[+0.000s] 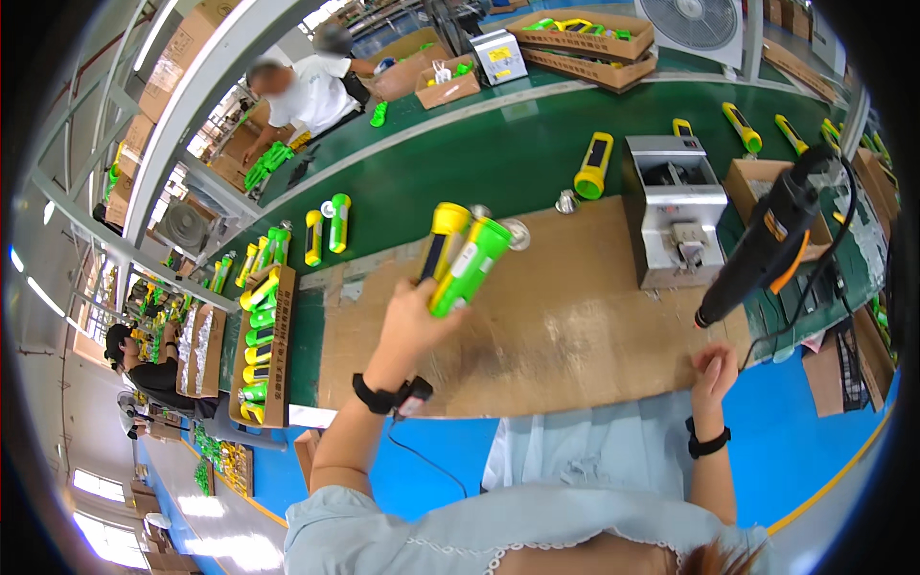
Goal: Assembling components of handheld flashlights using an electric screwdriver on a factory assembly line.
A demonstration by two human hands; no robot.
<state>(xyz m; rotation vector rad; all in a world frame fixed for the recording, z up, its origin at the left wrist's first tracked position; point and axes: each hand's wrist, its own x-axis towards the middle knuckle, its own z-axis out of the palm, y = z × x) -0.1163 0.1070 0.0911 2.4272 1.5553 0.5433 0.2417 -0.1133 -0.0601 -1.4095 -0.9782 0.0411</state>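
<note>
My left hand (419, 321) grips two flashlights together above the cardboard sheet. One is a yellow flashlight (443, 240) with a dark panel along its body; the other, a green flashlight (471, 268), leans beside it with its wide head up and to the right. Near the front edge of the bench, my right hand (714, 376) is closed with its fingers curled, and whatever may be in them is hidden. A black electric screwdriver (762, 240) hangs tilted above that hand, apart from it. Behind the held flashlights lies a shiny round reflector (517, 235).
The cardboard sheet (575, 335) covers the green bench. A metal machine (676, 216) stands at right, beside a parts box (757, 182). Another yellow flashlight (594, 165) and a small reflector (566, 202) lie beyond. At left is a carton of flashlights (280, 364). Co-workers are farther left.
</note>
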